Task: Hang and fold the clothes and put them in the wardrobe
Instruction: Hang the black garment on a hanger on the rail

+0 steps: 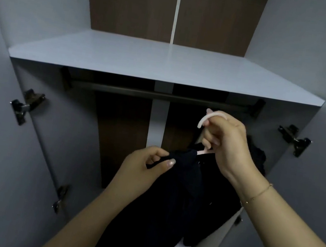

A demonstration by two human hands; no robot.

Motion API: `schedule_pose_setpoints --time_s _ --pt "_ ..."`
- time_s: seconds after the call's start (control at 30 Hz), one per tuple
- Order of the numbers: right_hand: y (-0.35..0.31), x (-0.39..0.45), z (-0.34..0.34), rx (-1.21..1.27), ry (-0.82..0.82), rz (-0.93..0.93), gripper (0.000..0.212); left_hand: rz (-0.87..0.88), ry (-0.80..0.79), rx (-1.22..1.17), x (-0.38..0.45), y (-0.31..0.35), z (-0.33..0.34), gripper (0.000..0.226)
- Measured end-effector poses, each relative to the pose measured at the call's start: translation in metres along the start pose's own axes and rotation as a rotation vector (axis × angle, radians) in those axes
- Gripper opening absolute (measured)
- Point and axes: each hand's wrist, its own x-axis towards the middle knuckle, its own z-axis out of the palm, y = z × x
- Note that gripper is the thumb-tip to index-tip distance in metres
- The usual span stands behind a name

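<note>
your right hand (224,141) grips the pink hanger (210,118) by its hook below the wardrobe rail (120,90); your left hand (147,163) pinches the dark garment (185,191) on it.

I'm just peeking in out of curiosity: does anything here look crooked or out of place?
Only slightly: the dark garment sits bunched on its pale hanger, whose hook is below the rail, not on it. The left hand pinches the fabric; the right hand grips the hanger.
</note>
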Motion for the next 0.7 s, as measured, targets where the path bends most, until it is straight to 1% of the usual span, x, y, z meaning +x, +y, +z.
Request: schedule_pose_setpoints --time_s 0.03,0.07,0.13,0.2,0.23,0.27,0.3,0.33,0.4,0.43,0.47,0.5,0.57,0.6,0.7 --pt "0.008 -0.009 -0.003 -0.002 -0.014 0.040 0.022 -0.092 -0.069 -0.083 -0.005 -0.008 0.006 0.017" --pt "0.016 -0.017 -0.005 0.016 -0.033 0.085 0.020 -0.205 -0.131 -0.172 -0.010 -0.017 0.012 0.017" --pt "0.028 -0.032 -0.011 0.135 -0.077 0.169 0.022 -0.505 -0.233 -0.417 -0.019 -0.038 0.025 0.024" --pt "0.036 -0.043 -0.016 0.234 -0.081 0.232 0.029 -0.813 -0.350 -0.753 -0.027 -0.063 0.038 0.043" --pt "0.039 -0.047 -0.018 0.224 -0.064 0.249 0.034 -0.934 -0.401 -0.906 -0.030 -0.076 0.044 0.055" --pt "0.041 -0.051 -0.020 0.173 -0.044 0.250 0.039 -1.023 -0.419 -1.026 -0.030 -0.090 0.049 0.066" --pt "0.042 -0.054 -0.023 0.117 -0.032 0.247 0.042 -1.086 -0.405 -1.120 -0.030 -0.104 0.056 0.075" --pt "0.044 -0.056 -0.025 0.085 -0.029 0.254 0.044 -1.142 -0.374 -1.188 -0.028 -0.116 0.062 0.089" --pt "0.047 -0.059 -0.030 0.117 -0.057 0.282 0.043 -1.227 -0.278 -1.317 -0.021 -0.135 0.077 0.106" --pt "0.048 -0.060 -0.033 0.145 -0.078 0.288 0.042 -1.252 -0.231 -1.401 -0.016 -0.142 0.085 0.108" --pt "0.049 -0.061 -0.036 0.167 -0.094 0.287 0.041 -1.265 -0.197 -1.478 -0.012 -0.146 0.091 0.106" --pt "0.050 -0.063 -0.039 0.186 -0.108 0.284 0.040 -1.265 -0.187 -1.540 -0.007 -0.149 0.097 0.099" --pt "0.053 -0.067 -0.046 0.225 -0.127 0.295 0.039 -1.225 -0.211 -1.612 0.002 -0.152 0.105 0.073" --pt "0.055 -0.070 -0.050 0.251 -0.136 0.312 0.040 -1.200 -0.232 -1.622 0.007 -0.152 0.109 0.066" --pt "0.057 -0.074 -0.061 0.324 -0.165 0.365 0.040 -1.112 -0.391 -1.541 0.012 -0.146 0.119 0.064"
